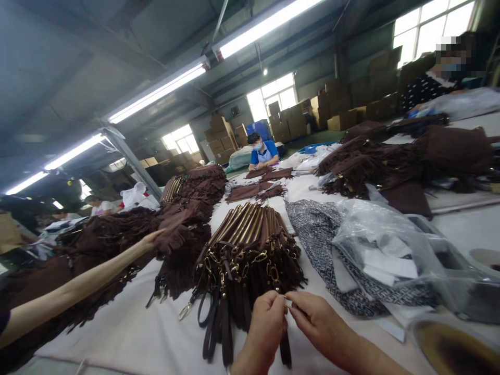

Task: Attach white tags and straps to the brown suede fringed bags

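My left hand (266, 324) is closed around a dark brown strap (286, 348), whose lower end hangs below the fingers. The thumb and fingers of my right hand (322, 319) pinch a small metal fitting at the strap's top, touching my left fingertips; its exact shape is mostly hidden. Just beyond both hands lies a dense row of brown fringed bags (250, 229) with gold bars along their tops. Gold clasps (261, 256) and several brown strap loops (222, 328) spill from them toward me.
Another person's arm (86, 284) reaches from the left onto piled brown fringed pieces (187, 219). Right of my hands lie patterned fabric (318, 245), a clear plastic bag (390, 245) and a round container (457, 346). Co-workers sit at the far end (265, 153) and upper right (437, 83).
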Action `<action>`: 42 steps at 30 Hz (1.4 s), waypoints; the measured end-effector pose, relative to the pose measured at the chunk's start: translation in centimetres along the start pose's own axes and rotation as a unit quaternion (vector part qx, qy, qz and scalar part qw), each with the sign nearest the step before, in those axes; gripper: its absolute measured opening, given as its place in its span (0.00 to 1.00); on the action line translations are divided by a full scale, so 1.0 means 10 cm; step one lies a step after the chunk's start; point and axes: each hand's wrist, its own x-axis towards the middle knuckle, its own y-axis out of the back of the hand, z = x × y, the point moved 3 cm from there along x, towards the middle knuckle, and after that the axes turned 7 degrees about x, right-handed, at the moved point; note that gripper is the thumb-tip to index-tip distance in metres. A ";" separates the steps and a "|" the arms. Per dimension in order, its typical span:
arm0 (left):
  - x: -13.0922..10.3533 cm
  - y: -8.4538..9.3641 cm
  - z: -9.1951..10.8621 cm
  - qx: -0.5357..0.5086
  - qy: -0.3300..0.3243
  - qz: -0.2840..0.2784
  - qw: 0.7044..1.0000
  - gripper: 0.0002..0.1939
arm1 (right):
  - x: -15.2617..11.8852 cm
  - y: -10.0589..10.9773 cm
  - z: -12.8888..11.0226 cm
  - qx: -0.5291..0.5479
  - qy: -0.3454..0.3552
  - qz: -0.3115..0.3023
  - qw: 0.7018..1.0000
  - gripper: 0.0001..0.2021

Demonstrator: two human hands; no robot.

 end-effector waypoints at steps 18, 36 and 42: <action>0.65 -0.06 0.30 0.714 -0.219 -0.060 0.662 0.15 | -0.01 0.26 0.54 0.091 -0.152 0.173 0.969 0.17; 0.60 0.37 0.37 0.719 -0.227 0.074 0.652 0.09 | -0.05 0.30 0.56 0.165 -0.222 0.158 0.948 0.23; 0.79 -0.15 0.32 0.680 -0.235 0.161 0.676 0.10 | -0.10 0.30 0.55 0.112 -0.160 0.169 0.966 0.19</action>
